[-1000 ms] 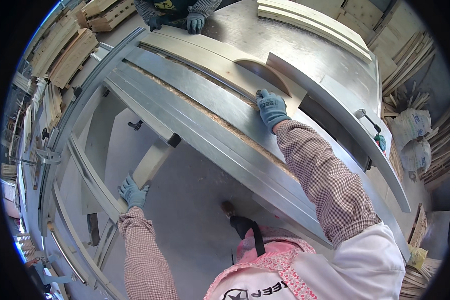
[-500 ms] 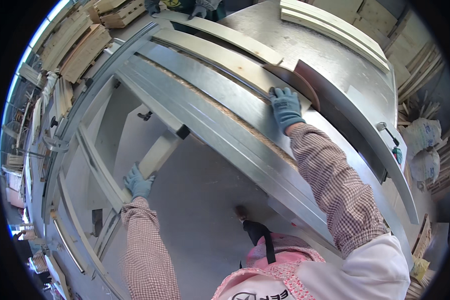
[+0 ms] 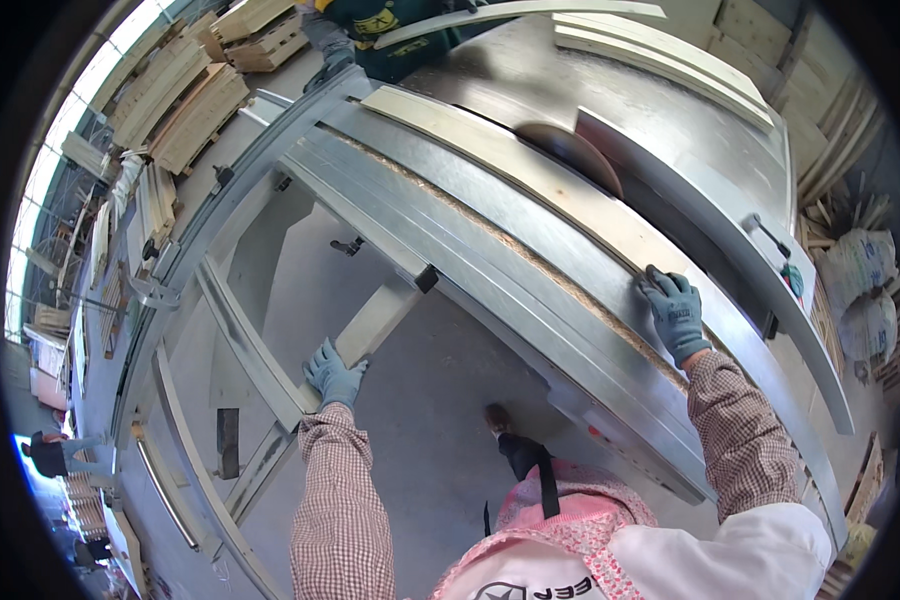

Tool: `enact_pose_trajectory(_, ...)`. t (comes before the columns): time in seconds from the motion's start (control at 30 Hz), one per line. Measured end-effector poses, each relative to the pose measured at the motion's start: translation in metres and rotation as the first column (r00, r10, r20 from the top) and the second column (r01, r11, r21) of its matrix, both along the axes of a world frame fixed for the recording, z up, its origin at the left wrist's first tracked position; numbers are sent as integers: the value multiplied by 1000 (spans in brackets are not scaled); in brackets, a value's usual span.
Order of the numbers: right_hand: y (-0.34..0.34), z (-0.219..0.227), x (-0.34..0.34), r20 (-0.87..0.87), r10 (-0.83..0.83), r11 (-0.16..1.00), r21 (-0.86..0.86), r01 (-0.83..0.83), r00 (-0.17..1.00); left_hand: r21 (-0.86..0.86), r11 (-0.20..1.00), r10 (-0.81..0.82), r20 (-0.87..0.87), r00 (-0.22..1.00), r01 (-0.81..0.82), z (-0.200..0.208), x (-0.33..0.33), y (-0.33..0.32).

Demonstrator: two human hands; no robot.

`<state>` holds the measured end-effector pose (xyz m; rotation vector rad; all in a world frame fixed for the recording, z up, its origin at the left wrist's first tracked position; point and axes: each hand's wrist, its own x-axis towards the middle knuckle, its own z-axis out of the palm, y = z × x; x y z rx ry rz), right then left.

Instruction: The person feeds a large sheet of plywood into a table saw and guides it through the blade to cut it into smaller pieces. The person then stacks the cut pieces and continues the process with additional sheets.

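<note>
My left hand (image 3: pixel 335 378), in a blue-grey glove, is closed round a pale metal crossbar (image 3: pixel 375 325) of the saw's side frame. A long pale wooden board (image 3: pixel 530 170) lies on the metal saw table (image 3: pixel 490 200), alongside the dark round saw blade (image 3: pixel 570 155). At the board's near end, my gloved right hand (image 3: pixel 675 312) grips its edge, fingertips on the wood; the thumb side is partly hidden. The hand is nearer to me than the blade. Across the table, another person's gloved hand (image 3: pixel 332 50) is by the table's far end, near a thin wooden strip (image 3: pixel 520 12).
A curved dark red-brown and grey guard or fence (image 3: pixel 650 170) stands right of the blade. More boards (image 3: pixel 660 60) lie on the far right of the table. Wood stacks (image 3: pixel 180 110) stand at the far left, white sacks (image 3: pixel 860 270) at the right.
The board and my right hand have come toward me, past the blade. The side frame with my left hand has shifted right in view. The thin strip is now lifted away from the board by the other person.
</note>
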<state>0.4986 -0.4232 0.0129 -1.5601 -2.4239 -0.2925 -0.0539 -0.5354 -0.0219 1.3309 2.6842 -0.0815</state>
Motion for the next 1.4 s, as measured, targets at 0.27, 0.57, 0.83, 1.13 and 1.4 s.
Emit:
enact_pose_trajectory(0.27, 1, -6, -21, -205, -364, 931, -47, 363, 908, -99, 995, -5, -55, 998, 0, 6, 0, 5)
enact_pose_trajectory(0.57, 63, 12, 8, 66, -606, 693, -445, 567, 792, -118, 992, -39, -12, 999, 37, 12, 0, 7)
enact_pose_trajectory(0.83, 59, 34, 9, 10, -483, 827, -324, 460, 876, -209, 978, -24, 15, 1000, 27, 17, 2, 13)
enact_pose_trajectory(1.13, 3, 38, 131, -612, -580, 769, -629, 115, 537, -187, 981, -39, 26, 999, 43, 8, -6, 9)
enact_pose_trajectory(1.4, -14, 43, 123, -499, -835, 510, -860, 12, -230, -222, 972, -73, 28, 997, 77, 7, -8, 5)
